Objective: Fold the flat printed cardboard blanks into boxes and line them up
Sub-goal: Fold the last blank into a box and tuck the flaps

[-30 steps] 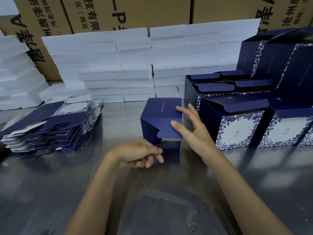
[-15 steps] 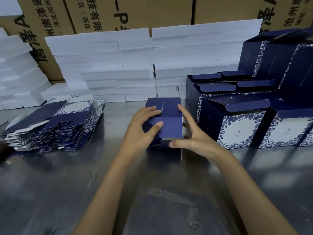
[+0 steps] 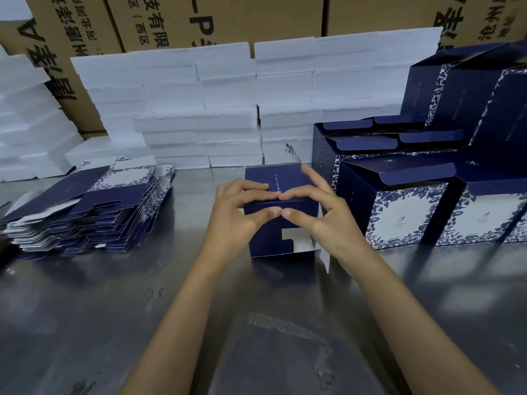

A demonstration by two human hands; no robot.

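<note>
The box (image 3: pixel 281 212) is stood on the table (image 3: pixel 114 309), just left of the finished boxes (image 3: pixel 399 212). It is gripped by both the left hand (image 3: pixel 236 215) and the right hand (image 3: pixel 319 215), thumbs meeting on its flap. Light, thin card is judged easily creased; it is best held by edges and corners.
</note>
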